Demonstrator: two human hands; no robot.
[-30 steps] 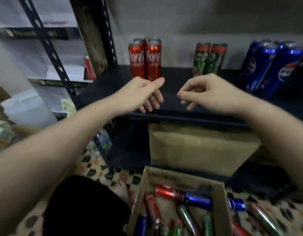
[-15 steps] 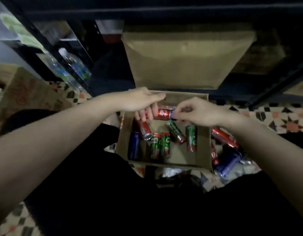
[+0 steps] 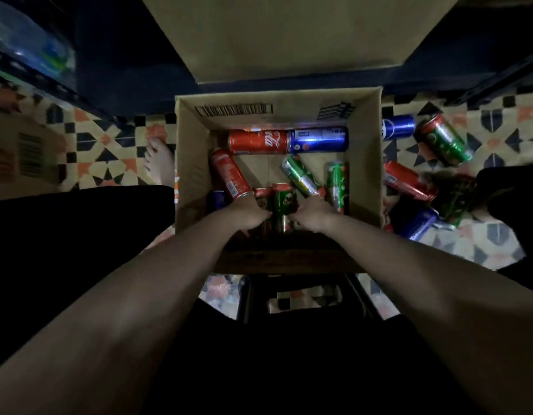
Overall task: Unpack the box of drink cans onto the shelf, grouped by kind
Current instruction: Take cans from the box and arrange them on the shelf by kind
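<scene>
An open cardboard box (image 3: 188,163) stands on the tiled floor below me. Inside lie a red cola can (image 3: 256,141) and a blue can (image 3: 319,140) end to end at the far wall, another red can (image 3: 229,173) on the left, and two loose green cans (image 3: 301,175) (image 3: 337,184). At the near wall, a green can (image 3: 281,205) lies between my hands. My left hand (image 3: 247,214) covers a second red-topped green can (image 3: 261,195). My right hand (image 3: 313,214) curls beside the middle can. Fingers of both hands are hidden.
More cans lie on the floor right of the box: blue (image 3: 398,127), green (image 3: 445,139), red (image 3: 406,181), blue (image 3: 418,223). A closed carton (image 3: 289,40) sits on the low shelf ahead. A bare foot (image 3: 159,163) rests left of the box, water bottles (image 3: 28,52) far left.
My view dropped from the shelf down into the box. Both hands came off the shelf and moved down to the green cans at the box's near wall.
</scene>
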